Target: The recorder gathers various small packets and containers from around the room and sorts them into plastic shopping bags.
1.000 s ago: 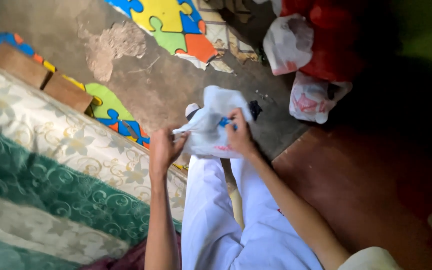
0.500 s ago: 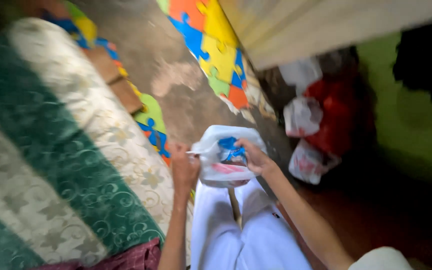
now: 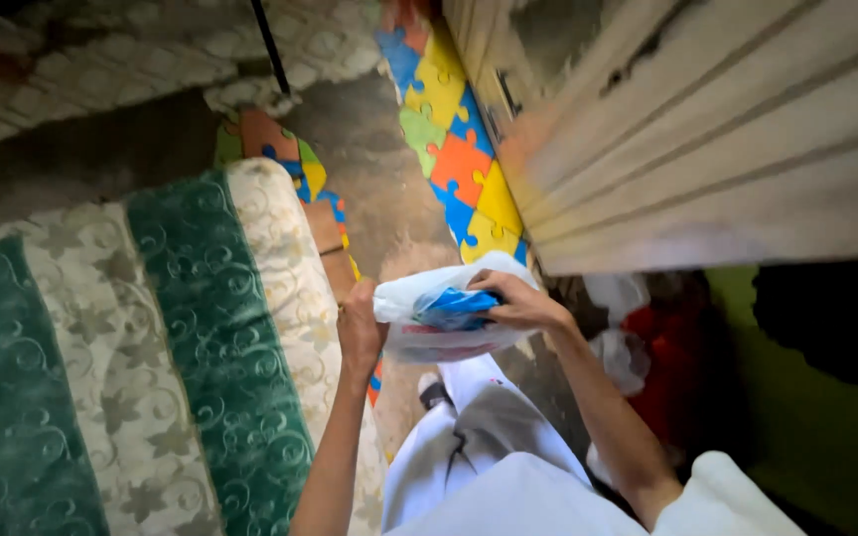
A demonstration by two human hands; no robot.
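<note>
A thin white plastic bag (image 3: 429, 318) with some red print low on its side is held up in the air between the two hands, in front of the person's white trousers (image 3: 479, 447) and above the bare grey floor (image 3: 379, 199). Something crumpled and bright blue (image 3: 452, 308) shows at the mouth of the bag; what it is cannot be told. The left hand (image 3: 359, 323) is at the left edge of the bag, its fingers closed and pinching the plastic there. The right hand (image 3: 520, 303) lies on the top right part of the bag, fingers bent over the rim and touching the blue thing, so it grips the bag from above. The lower part of the bag is partly hidden behind the right wrist. To the left, just beside the left arm, is a thick mattress with green and cream flower-pattern cloth (image 3: 151, 367). Beyond the bag, colourful foam puzzle mats (image 3: 459, 169) lie on the floor beside a pale wooden panel (image 3: 707, 149), which is blurred. On the right, white and red plastic bags (image 3: 638, 347) sit in dark shadow and are hard to make out.
</note>
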